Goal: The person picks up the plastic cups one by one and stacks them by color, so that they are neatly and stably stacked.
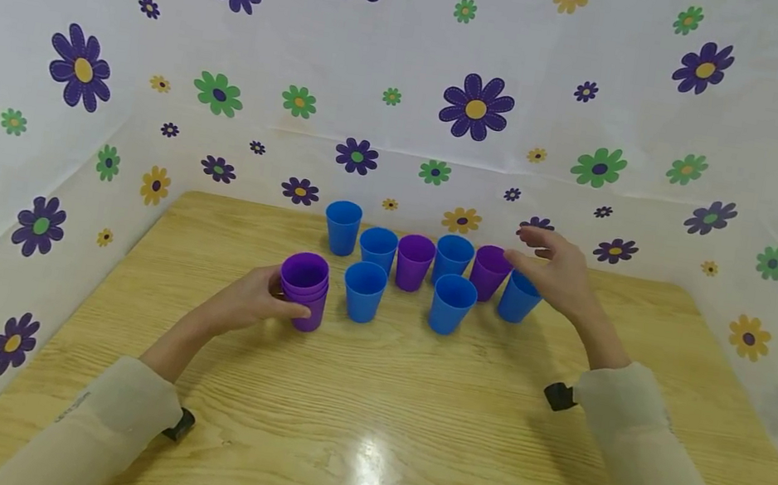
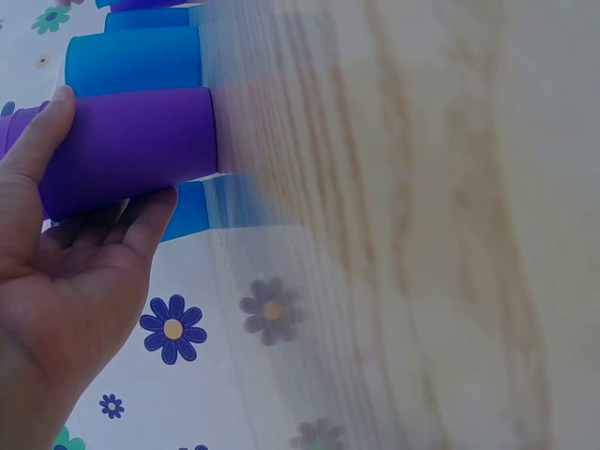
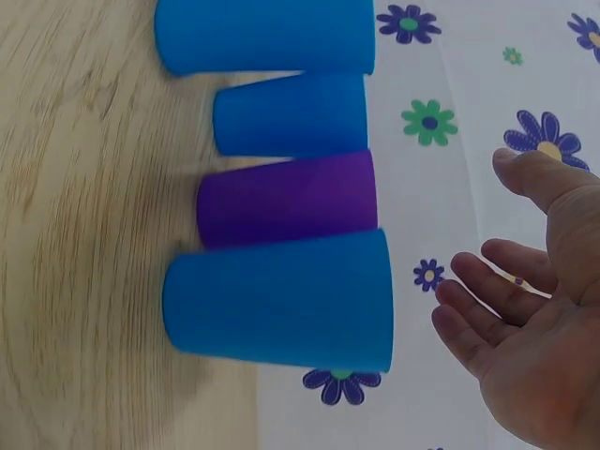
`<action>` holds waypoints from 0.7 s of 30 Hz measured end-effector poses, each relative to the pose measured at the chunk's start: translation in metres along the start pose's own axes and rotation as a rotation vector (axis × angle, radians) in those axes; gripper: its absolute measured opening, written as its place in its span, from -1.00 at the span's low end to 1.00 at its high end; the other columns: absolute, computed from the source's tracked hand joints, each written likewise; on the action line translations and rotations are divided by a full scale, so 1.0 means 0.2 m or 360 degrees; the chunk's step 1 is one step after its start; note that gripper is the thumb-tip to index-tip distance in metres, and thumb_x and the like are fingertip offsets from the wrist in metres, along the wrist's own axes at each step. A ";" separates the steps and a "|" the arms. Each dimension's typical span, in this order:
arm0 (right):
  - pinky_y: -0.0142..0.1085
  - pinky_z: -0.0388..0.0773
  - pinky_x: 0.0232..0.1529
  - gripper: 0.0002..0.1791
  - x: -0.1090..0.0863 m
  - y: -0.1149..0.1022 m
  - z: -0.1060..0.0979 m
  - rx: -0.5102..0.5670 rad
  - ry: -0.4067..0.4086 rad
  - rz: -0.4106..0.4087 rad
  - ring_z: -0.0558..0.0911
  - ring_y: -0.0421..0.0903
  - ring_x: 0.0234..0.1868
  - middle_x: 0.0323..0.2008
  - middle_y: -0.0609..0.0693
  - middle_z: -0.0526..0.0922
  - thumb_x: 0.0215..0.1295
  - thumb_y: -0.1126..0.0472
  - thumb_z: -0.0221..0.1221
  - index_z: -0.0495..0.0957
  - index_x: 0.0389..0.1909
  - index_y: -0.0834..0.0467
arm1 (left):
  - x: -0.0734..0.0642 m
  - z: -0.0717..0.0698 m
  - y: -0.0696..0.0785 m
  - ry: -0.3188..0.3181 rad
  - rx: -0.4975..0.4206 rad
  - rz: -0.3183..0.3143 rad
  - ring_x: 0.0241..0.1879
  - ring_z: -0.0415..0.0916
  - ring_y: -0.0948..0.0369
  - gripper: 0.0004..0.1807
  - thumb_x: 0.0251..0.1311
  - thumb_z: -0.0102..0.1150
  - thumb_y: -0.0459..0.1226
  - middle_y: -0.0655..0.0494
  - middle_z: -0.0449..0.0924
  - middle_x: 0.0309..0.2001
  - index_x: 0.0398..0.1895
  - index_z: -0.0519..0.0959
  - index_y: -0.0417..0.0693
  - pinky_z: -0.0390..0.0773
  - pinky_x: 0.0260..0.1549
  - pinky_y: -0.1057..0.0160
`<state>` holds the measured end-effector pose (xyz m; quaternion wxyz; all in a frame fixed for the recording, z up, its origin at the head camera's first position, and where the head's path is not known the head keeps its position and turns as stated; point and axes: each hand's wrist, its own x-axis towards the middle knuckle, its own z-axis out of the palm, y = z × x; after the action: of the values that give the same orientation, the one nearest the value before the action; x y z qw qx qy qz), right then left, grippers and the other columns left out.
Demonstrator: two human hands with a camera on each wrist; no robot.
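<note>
My left hand [image 1: 246,307] grips a stack of nested purple cups [image 1: 306,316], thumb on the near side and fingers around the far side. In the left wrist view the stack's base [image 2: 141,145] is right at the table surface. My right hand [image 1: 556,277] is raised over the right end of the cup group, fingers spread and holding nothing. Nearest to it are a blue cup [image 1: 520,300] and a purple cup [image 1: 489,276]. In the right wrist view that hand [image 3: 539,309] is above the rim of the blue cup [image 3: 281,302].
Two blue cups [image 1: 363,293] [image 1: 451,306] stand in front. Behind them are a purple cup [image 1: 413,265] and blue cups [image 1: 378,249] [image 1: 452,260], with another blue cup [image 1: 341,229] at the back left. All stand mouth up on the wooden table [image 1: 364,406]. A flowered cloth [image 1: 402,52] surrounds it.
</note>
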<state>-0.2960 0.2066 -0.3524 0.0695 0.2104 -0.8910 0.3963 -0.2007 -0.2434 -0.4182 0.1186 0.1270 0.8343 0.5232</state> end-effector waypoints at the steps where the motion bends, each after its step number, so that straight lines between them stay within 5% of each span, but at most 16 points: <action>1: 0.18 0.37 0.37 -0.41 0.00 0.01 -0.01 -0.0013 0.0003 0.0009 0.45 0.33 0.33 0.29 0.39 0.50 0.47 0.17 0.26 0.41 0.37 0.40 | 0.00 0.00 0.00 -0.0002 -0.0002 0.0002 0.24 0.49 -0.09 -0.23 0.29 0.43 -0.17 -0.18 0.52 0.28 0.47 0.32 -0.23 0.44 0.30 -0.13; 21: 0.24 0.34 0.36 -0.27 -0.01 0.13 -0.04 -0.0163 -0.0095 0.0147 0.39 0.41 0.36 0.35 0.40 0.44 0.46 -0.02 0.26 0.35 0.41 0.41 | 0.00 0.01 0.00 0.0001 0.0004 -0.0012 0.26 0.48 -0.10 -0.24 0.32 0.41 -0.19 -0.20 0.51 0.29 0.48 0.30 -0.25 0.43 0.32 -0.14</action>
<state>-0.3049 0.2287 -0.3649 0.0353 0.1771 -0.9205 0.3465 -0.2008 -0.2419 -0.4189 0.1202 0.1240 0.8355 0.5217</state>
